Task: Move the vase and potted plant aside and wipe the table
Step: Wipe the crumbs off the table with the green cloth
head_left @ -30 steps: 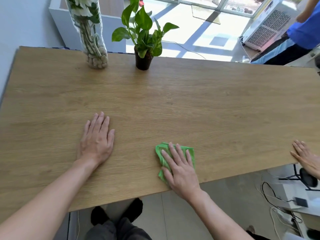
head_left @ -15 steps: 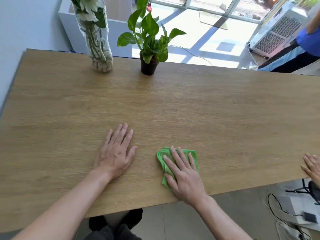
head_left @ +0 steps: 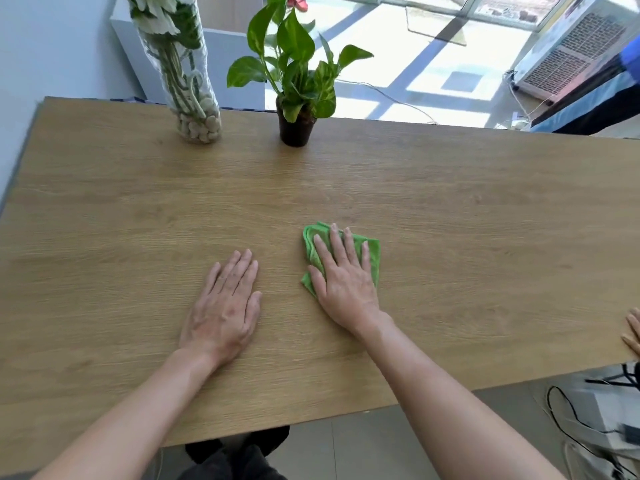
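Observation:
A clear glass vase [head_left: 188, 77] with pebbles and white flowers stands at the far left edge of the wooden table [head_left: 450, 209]. Beside it, to the right, is a leafy green plant in a dark pot [head_left: 295, 128]. My right hand [head_left: 343, 277] lies flat, pressing a folded green cloth [head_left: 372, 252] onto the tabletop in the middle near me. My left hand [head_left: 225, 306] rests palm down on the bare wood just left of the cloth, fingers apart, holding nothing.
Another person's hand [head_left: 632, 329] rests on the table's right near edge. A white cabinet [head_left: 221, 46] stands behind the vase. A white appliance [head_left: 568, 53] sits on the sunlit floor at the back right. Cables [head_left: 568, 410] lie on the floor at the lower right.
My right hand has pushed the green cloth away from the near edge toward the table's middle. My left hand has slid right, closer to the cloth.

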